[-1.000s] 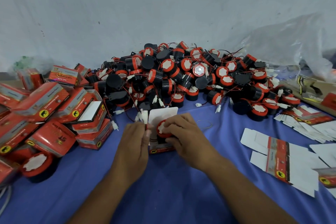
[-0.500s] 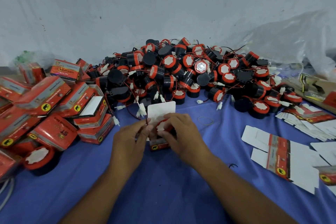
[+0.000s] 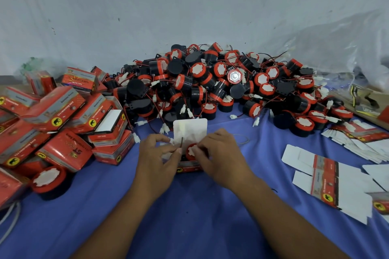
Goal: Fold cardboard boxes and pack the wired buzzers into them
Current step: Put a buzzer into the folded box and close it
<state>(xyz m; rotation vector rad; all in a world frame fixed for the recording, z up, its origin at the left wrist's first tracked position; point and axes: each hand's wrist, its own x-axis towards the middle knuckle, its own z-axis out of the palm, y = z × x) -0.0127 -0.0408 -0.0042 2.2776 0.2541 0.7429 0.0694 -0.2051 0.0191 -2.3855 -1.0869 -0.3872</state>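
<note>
A small red cardboard box (image 3: 189, 168) stands on the blue cloth with its white lid flap (image 3: 190, 130) raised toward the back. A black buzzer with a red rim and white top (image 3: 192, 151) sits inside the box. My left hand (image 3: 156, 157) pinches the buzzer's thin wire (image 3: 181, 143) at the box's left side. My right hand (image 3: 219, 159) holds the buzzer and the box from the right, fingers curled over the red rim. A big heap of loose wired buzzers (image 3: 221, 86) lies behind the box.
Closed red boxes (image 3: 63, 124) are piled at the left, with a lone buzzer (image 3: 49, 181) in front of them. Flat unfolded box blanks (image 3: 330, 176) lie at the right, more (image 3: 362, 139) behind them. A clear plastic bag (image 3: 347, 48) leans on the wall at the back right.
Both hands stayed at the box. My left hand's fingers moved in to pinch the wire beside the buzzer, and the buzzer sits lower in the box.
</note>
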